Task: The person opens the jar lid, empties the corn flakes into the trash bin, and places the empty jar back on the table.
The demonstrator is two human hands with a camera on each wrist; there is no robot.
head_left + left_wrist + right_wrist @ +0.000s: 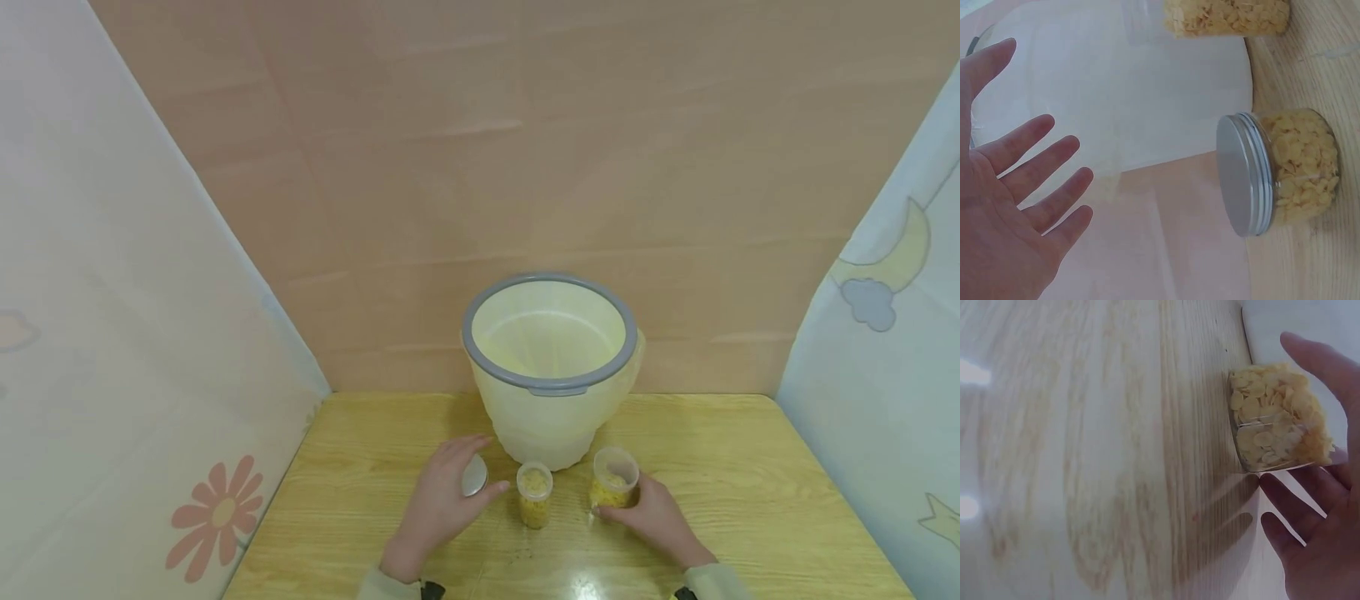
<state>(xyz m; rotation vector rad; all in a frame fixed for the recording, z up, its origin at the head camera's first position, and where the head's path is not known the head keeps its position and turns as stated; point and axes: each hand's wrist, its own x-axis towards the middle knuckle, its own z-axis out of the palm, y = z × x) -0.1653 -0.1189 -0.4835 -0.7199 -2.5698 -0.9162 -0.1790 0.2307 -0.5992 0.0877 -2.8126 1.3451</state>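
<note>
My left hand [442, 493] is spread beside a jar with a silver lid [475, 476], its fingers extended and nothing in its grasp. The left wrist view shows this lidded clear jar [1300, 169] standing apart from the hand, with pale yellow flakes inside. Between the hands stands a narrow open jar [535, 497] of similar flakes. On the right, my right hand [654, 515] holds a wider open jar [616, 477], thumb on the near side and fingers around the back. In the right wrist view, flakes fill this jar's lower part [1269, 419].
A large white bin [551, 412] with a grey rim stands just behind the jars. The wooden table [367, 450] meets a brown backdrop [390, 208] at the back. Patterned cloths flank it, with a pink flower [221, 512] on the left one.
</note>
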